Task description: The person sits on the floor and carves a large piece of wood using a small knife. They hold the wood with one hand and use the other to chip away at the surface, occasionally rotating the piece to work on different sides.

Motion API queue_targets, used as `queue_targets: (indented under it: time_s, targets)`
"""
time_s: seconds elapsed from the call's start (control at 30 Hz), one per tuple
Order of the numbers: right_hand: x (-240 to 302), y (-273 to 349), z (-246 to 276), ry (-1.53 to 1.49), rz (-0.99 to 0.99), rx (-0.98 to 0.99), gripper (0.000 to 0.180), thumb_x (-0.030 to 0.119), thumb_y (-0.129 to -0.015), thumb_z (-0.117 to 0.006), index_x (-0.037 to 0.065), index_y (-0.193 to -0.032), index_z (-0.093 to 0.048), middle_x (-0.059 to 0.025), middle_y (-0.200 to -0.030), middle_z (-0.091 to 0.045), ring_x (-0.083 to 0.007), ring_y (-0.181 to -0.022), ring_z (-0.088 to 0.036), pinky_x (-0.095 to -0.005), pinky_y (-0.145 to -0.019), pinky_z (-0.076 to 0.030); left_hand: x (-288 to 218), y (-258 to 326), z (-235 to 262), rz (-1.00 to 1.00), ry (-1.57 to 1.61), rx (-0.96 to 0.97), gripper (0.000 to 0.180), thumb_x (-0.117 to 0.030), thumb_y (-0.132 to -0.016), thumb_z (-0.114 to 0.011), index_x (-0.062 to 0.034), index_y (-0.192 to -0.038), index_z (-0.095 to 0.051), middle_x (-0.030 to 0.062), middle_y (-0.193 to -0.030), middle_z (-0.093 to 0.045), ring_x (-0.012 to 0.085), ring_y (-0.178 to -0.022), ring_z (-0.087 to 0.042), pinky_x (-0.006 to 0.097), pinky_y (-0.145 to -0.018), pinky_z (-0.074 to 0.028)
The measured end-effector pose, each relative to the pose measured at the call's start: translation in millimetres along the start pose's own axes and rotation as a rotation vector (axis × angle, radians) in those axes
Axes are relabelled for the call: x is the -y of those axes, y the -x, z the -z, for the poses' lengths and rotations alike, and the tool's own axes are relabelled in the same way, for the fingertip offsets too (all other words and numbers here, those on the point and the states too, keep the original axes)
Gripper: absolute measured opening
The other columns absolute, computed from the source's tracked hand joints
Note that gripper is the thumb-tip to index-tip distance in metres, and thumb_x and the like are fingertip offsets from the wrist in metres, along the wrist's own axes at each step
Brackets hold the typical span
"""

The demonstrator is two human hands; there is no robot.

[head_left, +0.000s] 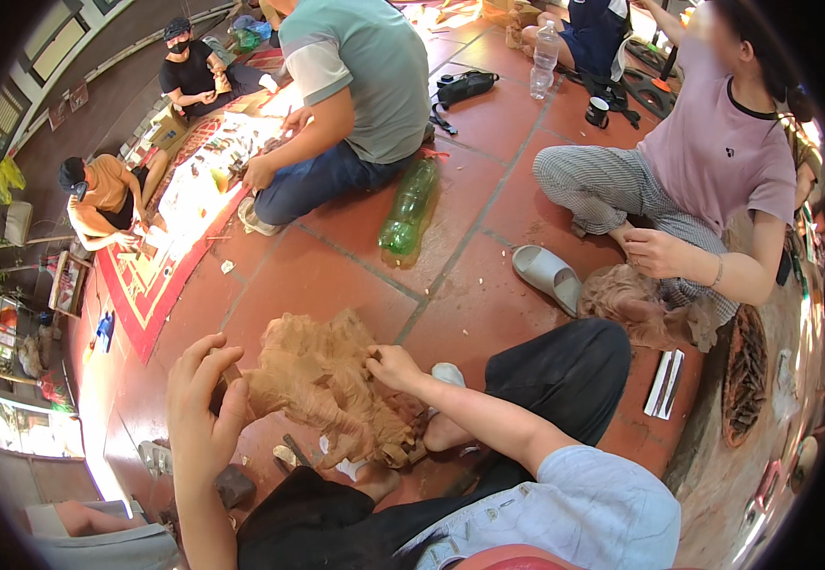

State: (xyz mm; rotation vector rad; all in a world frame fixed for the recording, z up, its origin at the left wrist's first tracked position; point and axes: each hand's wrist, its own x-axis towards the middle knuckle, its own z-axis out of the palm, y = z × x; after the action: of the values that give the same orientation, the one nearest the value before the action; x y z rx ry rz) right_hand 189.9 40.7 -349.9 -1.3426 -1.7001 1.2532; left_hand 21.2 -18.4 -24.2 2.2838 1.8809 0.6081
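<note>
A tan, craggy piece (322,385) with folds and ridges, like carved wood, rests between my bent legs. My right hand (396,369) is closed at its upper right edge, fingers curled in. Left of the piece, my left hand (205,399) is raised with its fingers bent toward the thumb. A small dark brown piece (219,395) shows between that thumb and the fingers; its kind is unclear. Beside my left leg lie a narrow, blade-like tool (295,450) and a dark block (234,486).
A grey slipper (547,275) and a green plastic bottle (411,211) stand ahead on the red tiles. At right, a seated person (717,161) has a brown craggy piece (636,304) before them. A person in a green shirt (365,85) sits ahead; a red mat (146,304) lies far left.
</note>
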Motion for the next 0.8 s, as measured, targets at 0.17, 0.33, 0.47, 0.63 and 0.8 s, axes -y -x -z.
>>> queue_targets:
  time_s: [0.17,0.33,0.47,0.63,0.8]
  targets:
    - [-22,-19,5,-0.063,-0.096,-0.002,0.022,0.02,-0.084,-0.053,0.001,-0.09,-0.062,-0.0163,-0.079,-0.066,-0.0335,-0.077,-0.065,-0.0409,-0.069,-0.049,5,2,3,-0.016,-0.001,0.005,0.029,-0.016,-0.08,-0.059,-0.0039,-0.106,-0.062,0.0153,-0.12,-0.055,0.0323,-0.109,-0.051,0.041,-0.093,-0.039]
    - [-11,-1,-11,-0.139,-0.01,0.018,0.021,0.018,-0.085,-0.053,0.001,-0.092,-0.063,-0.0144,-0.077,-0.066,-0.0273,-0.071,-0.065,-0.0362,-0.066,-0.05,5,4,6,-0.026,-0.031,0.012,0.029,-0.013,-0.081,-0.053,-0.0015,-0.106,-0.061,0.0164,-0.119,-0.055,0.0313,-0.111,-0.053,0.038,-0.095,-0.039]
    - [-23,-16,5,-0.237,-0.072,0.046,0.02,0.019,-0.086,-0.054,0.002,-0.09,-0.063,-0.0102,-0.072,-0.064,-0.0214,-0.068,-0.064,-0.0332,-0.063,-0.05,1,3,4,-0.028,-0.024,0.0,0.028,-0.015,-0.081,-0.054,-0.0016,-0.104,-0.062,0.0161,-0.117,-0.056,0.0314,-0.11,-0.053,0.038,-0.094,-0.04]
    - [-21,-11,7,-0.093,0.035,0.017,0.021,0.02,-0.086,-0.055,0.002,-0.091,-0.064,-0.0096,-0.072,-0.065,-0.019,-0.066,-0.062,-0.0325,-0.061,-0.048,-12,-5,0,-0.062,-0.04,0.004,0.027,-0.016,-0.081,-0.054,-0.0018,-0.102,-0.062,0.0161,-0.116,-0.056,0.0316,-0.109,-0.053,0.039,-0.094,-0.04]
    - [-29,-30,11,-0.248,-0.049,0.045,0.022,0.021,-0.087,-0.057,0.004,-0.095,-0.067,-0.0079,-0.073,-0.067,-0.013,-0.063,-0.061,-0.0292,-0.06,-0.048,2,-1,2,-0.045,-0.018,-0.017,0.028,-0.016,-0.08,-0.056,-0.0029,-0.104,-0.062,0.0155,-0.116,-0.057,0.0318,-0.11,-0.053,0.039,-0.095,-0.039]
